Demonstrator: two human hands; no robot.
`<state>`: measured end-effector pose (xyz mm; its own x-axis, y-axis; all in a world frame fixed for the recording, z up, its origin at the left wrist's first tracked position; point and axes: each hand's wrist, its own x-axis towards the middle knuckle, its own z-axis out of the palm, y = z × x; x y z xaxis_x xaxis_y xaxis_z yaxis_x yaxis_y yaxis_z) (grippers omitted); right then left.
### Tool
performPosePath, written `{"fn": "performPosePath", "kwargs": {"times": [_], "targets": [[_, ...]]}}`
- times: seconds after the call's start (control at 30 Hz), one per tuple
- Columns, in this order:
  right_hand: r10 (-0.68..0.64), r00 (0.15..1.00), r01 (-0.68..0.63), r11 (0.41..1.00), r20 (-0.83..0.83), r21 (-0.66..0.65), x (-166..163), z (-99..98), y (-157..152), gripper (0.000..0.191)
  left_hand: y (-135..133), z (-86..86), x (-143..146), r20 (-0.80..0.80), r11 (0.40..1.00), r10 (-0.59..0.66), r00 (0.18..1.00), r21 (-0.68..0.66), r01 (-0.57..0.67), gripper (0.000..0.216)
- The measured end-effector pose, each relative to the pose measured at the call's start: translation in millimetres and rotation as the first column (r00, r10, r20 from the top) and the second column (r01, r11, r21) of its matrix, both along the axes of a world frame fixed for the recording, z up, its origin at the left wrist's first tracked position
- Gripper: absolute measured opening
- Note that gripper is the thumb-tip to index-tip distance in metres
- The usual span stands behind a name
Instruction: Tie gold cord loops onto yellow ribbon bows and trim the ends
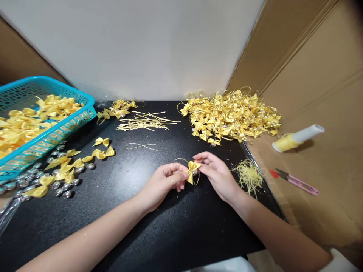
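Note:
Between my two hands, above the black table, is a yellow ribbon bow (192,170) with a loop of gold cord and a bit of silver bell behind it. My left hand (167,179) pinches the bow's left side between thumb and fingers. On the other side, the fingertips of my right hand (217,173) close on the bow's right loop. A twisted piece of gold cord (140,146) lies on the table beyond my left hand. Farther back is a pile of cut gold cords (146,121).
A blue basket (85,99) of yellow bows stands at left, with silver bells (67,186) and loose bows (64,164) beside it. At back right are heaped finished bows (232,113). Thread scraps (249,176), pink snips (302,185) and a thread spool (297,138) lie at right.

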<state>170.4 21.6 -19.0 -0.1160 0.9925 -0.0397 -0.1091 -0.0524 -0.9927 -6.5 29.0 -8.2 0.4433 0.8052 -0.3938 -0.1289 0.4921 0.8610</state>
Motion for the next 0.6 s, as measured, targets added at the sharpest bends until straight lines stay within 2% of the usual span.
{"fn": "performPosePath", "kwargs": {"times": [0.13,0.23,0.43,0.53,0.6], "targets": [[-0.134,0.991,0.135,0.990,-0.020,0.048,2,1.9,0,0.013,0,-1.0,0,-0.034,1.000,0.028,0.999,-0.007,-0.028,0.022],[-0.148,0.989,0.148,0.983,-0.012,0.104,5,3.4,-4,0.010,0,-0.7,1,-0.032,0.998,0.069,0.997,-0.003,-0.069,0.023],[-0.063,0.996,0.040,0.947,0.063,0.318,9,11.4,-13,0.004,0,1.5,3,0.011,0.992,0.119,0.993,-0.051,-0.118,0.028],[-0.024,0.986,-0.046,0.908,0.162,0.417,10,15.4,-15,0.005,0,1.8,3,0.037,0.990,0.128,0.991,-0.056,-0.125,0.030],[-0.052,0.964,-0.083,0.872,0.260,0.482,11,17.1,-16,0.009,0,1.7,3,0.040,0.992,0.119,0.992,-0.050,-0.117,0.030]]}}
